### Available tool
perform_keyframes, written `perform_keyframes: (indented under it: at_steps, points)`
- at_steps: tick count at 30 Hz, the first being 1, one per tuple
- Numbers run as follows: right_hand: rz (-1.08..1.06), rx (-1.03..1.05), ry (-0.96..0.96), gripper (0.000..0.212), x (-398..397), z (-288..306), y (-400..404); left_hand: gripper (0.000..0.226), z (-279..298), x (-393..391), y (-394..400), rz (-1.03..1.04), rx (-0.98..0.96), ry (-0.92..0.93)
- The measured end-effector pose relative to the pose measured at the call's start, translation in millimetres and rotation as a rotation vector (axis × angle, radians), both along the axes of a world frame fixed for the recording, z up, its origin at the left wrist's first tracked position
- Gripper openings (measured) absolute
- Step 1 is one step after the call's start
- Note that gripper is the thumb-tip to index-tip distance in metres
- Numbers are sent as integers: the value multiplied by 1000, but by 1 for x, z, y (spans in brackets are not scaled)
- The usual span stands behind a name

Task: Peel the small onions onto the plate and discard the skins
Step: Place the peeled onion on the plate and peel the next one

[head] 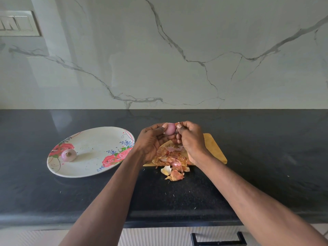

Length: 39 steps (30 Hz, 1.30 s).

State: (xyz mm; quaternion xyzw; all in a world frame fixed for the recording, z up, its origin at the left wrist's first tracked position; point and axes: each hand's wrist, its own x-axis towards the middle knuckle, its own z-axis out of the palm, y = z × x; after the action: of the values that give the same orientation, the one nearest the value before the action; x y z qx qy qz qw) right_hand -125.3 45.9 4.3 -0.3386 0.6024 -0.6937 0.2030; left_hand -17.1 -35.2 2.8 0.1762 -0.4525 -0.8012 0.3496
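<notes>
Both hands point(171, 137) pinch the small, pink, nearly peeled onion point(169, 128), the left hand point(151, 141) nearer the flowered oval plate point(92, 167) lying left on the dark surface point(266, 157).

Both arms fwd — left grip point(150, 141) & right grip point(190, 139) curled, fingertips meeting.

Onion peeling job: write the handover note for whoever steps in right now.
Left hand grips the onion in hand, mostly bare, above the cutting board.
Right hand pinches a skin flake at its top.
Done: one peeled onion on the floral plate.
Left: finish this one, plate it, then discard the skin pile, spilling off the board onto the counter.
</notes>
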Motion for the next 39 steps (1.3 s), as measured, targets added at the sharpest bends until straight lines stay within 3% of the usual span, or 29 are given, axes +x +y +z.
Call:
perform_keyframes:
  at_steps: [4,11,15,20,22,28,34,39]
  points:
    - [74,-36,-119,21,1,-1,0,19,0,0,-1,21,67,-3]
    - [226,-186,-541,20,2,4,1,26,1,0,-1,21,119,16]
    - [252,-188,-570,19,3,4,4,29,2,2,3,30,100,-9]
    - [154,-58,-221,19,3,5,8,33,4,1,10,25,10,-78]
    - [140,-64,-204,19,1,8,10,26,6,3,11,-1,-14,-75]
    - [247,-122,-385,22,1,11,10,15,5,5,8,7,-109,-93]
    - [303,-147,-511,19,0,10,6,41,3,4,3,-18,-12,-179]
    - [235,-217,-612,20,-13,12,7,42,4,8,-8,65,103,-74]
